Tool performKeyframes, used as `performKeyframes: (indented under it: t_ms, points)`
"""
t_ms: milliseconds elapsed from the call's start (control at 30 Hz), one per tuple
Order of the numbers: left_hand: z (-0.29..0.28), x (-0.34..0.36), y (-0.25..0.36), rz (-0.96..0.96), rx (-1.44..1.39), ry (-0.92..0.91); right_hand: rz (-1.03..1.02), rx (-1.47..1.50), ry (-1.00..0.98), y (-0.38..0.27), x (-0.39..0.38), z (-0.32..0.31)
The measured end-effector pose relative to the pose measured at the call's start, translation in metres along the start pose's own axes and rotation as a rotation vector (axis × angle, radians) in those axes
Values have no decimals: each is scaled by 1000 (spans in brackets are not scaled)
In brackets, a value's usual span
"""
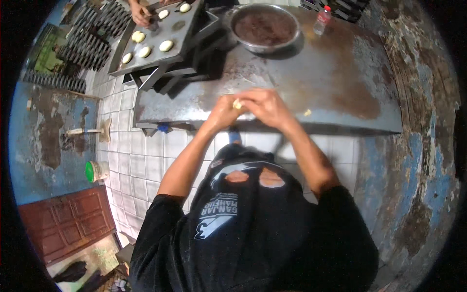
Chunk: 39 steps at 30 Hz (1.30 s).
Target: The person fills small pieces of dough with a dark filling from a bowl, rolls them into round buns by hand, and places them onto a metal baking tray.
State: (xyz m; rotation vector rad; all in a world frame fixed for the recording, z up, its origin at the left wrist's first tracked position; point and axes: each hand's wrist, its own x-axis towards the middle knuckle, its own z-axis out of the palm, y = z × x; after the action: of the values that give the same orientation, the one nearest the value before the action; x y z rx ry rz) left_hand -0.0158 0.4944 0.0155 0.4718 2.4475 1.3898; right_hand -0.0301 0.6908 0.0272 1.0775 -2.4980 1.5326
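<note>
Both my hands meet over the near edge of the metal table (316, 82). My left hand (224, 113) is closed around a small piece of pale yellow dough (237, 103), most of which the fingers hide. From the other side, the fingers of my right hand (266, 108) bend over and press on the same dough. Beyond them stands a wide metal bowl (265, 48) with a dark brown, crumbly mass (265, 27) in it. At the far left, several pale round dough balls (166, 45) lie on a dark metal tray (160, 34). Another person's hand (140, 15) reaches onto that tray.
A clear bottle with a red cap (322, 20) stands right of the bowl. A dough scrap (307, 112) lies near the table edge. Dark trays (87, 51) are stacked at the far left. A bucket (97, 171) sits on the tiled floor. A worn wall (418, 121) borders the right.
</note>
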Motion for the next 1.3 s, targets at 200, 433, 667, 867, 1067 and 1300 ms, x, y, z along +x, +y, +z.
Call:
performKeyframes:
  t_ms: [200,433,667,867,1067,1300]
  points:
    - [-44,-9,-4,-232,-989,305,-117,-155,476,-19,47,78]
    - [-138,-12,-44,131,-871,661,433,921,275,-56,164,165]
    - [-260,-9,-99,163,-1056,698,624,935,0,-55,323,171]
    - [-334,-41,-137,109,-823,758,265,-475,188,87,452,164]
    - [-362,-93,-190,97,-914,801,244,-637,-158,152,480,187]
    - [-377,-97,-208,150,-799,817,753,-41,-301,86,542,185]
